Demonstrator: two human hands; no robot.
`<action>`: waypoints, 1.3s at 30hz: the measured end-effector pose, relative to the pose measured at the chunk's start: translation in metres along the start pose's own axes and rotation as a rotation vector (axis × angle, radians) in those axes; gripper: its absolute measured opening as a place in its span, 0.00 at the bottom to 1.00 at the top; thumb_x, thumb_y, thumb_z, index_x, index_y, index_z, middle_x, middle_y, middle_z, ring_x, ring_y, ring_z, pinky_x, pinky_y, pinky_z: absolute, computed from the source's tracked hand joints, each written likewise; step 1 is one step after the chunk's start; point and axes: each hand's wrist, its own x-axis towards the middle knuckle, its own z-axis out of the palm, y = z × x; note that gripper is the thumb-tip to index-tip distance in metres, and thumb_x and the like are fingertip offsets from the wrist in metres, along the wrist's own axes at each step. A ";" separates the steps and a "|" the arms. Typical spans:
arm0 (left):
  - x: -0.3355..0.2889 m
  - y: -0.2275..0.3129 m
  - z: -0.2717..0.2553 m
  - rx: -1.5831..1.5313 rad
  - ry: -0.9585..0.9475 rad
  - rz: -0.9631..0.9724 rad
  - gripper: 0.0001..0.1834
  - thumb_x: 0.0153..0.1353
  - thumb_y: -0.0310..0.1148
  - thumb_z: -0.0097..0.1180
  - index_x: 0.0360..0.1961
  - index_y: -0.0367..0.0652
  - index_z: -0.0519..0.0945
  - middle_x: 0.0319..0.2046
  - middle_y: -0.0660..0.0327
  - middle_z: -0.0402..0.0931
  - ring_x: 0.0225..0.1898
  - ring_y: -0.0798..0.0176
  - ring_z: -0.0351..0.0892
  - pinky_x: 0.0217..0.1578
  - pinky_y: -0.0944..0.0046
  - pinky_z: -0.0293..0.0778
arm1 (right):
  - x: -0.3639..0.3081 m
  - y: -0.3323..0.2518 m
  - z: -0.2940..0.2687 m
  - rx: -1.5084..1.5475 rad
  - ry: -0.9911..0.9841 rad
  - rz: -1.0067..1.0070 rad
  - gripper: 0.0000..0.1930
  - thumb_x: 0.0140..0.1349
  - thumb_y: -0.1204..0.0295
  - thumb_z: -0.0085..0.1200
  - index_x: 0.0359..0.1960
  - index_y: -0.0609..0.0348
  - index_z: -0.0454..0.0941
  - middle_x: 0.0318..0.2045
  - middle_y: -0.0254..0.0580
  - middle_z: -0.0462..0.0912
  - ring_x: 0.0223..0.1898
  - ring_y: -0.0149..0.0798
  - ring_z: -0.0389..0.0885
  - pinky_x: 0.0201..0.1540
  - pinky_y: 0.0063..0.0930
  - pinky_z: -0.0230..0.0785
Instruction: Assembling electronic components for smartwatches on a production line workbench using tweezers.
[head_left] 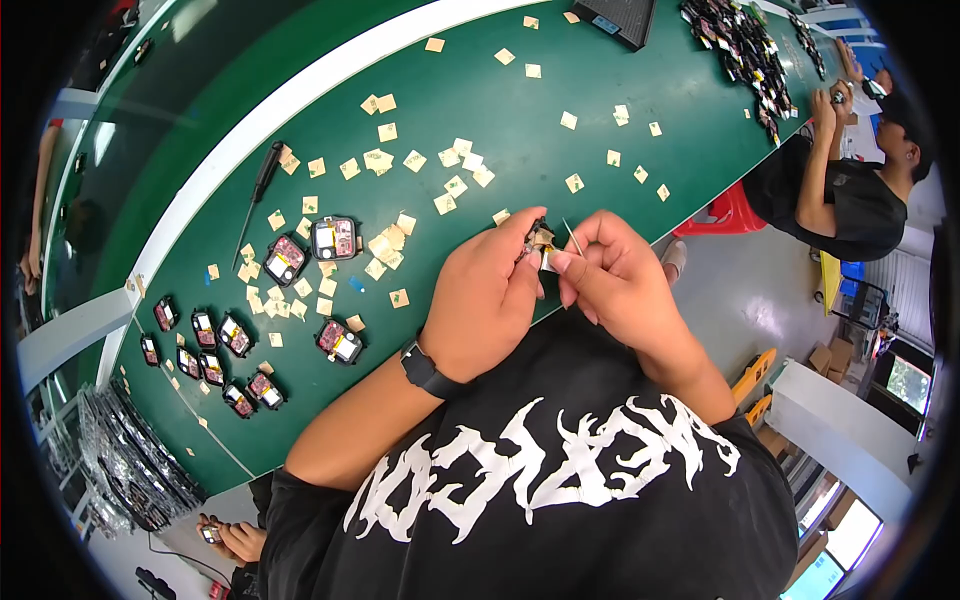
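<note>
My left hand, with a black watch on its wrist, is closed around a small dark electronic unit. The fingers hide most of that unit; a dark edge and a whitish patch show. Close against it on the right, my right hand pinches a thin pale strip between thumb and forefinger. Seen nearly edge-on, the strip's exact kind is unclear. Both hands meet above the table's near edge. Left of them, several open black device housings with reddish circuit boards lie on the green table.
Small cream paper squares are scattered over the table. A black-handled screwdriver lies at the left. At the far right is a heap of black parts, near a seated co-worker. Clear plastic packs are stacked at the lower left.
</note>
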 end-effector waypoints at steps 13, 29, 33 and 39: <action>0.000 0.010 -0.008 -0.374 -0.106 -0.255 0.22 0.69 0.23 0.46 0.64 0.34 0.71 0.27 0.64 0.76 0.25 0.75 0.73 0.27 0.73 0.71 | -0.002 0.021 -0.015 0.033 0.028 -0.348 0.10 0.67 0.77 0.59 0.43 0.62 0.70 0.24 0.30 0.78 0.22 0.18 0.68 0.25 0.15 0.58; 0.005 0.009 -0.011 -0.404 -0.126 -0.239 0.22 0.71 0.22 0.42 0.64 0.29 0.70 0.33 0.60 0.77 0.27 0.73 0.77 0.29 0.72 0.74 | 0.006 0.001 -0.019 -0.678 0.046 -0.683 0.09 0.55 0.80 0.67 0.37 0.64 0.82 0.33 0.40 0.84 0.23 0.24 0.73 0.25 0.19 0.64; 0.005 0.008 -0.012 -0.392 -0.144 -0.238 0.21 0.71 0.23 0.42 0.64 0.29 0.70 0.34 0.60 0.77 0.28 0.73 0.77 0.29 0.72 0.74 | 0.005 0.001 -0.021 -0.625 0.052 -0.677 0.08 0.58 0.82 0.63 0.39 0.65 0.83 0.30 0.40 0.84 0.23 0.25 0.74 0.26 0.19 0.64; 0.005 0.005 -0.010 -0.325 -0.140 -0.207 0.20 0.71 0.22 0.43 0.63 0.32 0.73 0.33 0.62 0.77 0.29 0.74 0.77 0.28 0.71 0.75 | -0.003 -0.001 -0.017 -0.286 0.020 -0.308 0.06 0.58 0.82 0.62 0.38 0.67 0.84 0.30 0.37 0.84 0.21 0.19 0.70 0.23 0.16 0.60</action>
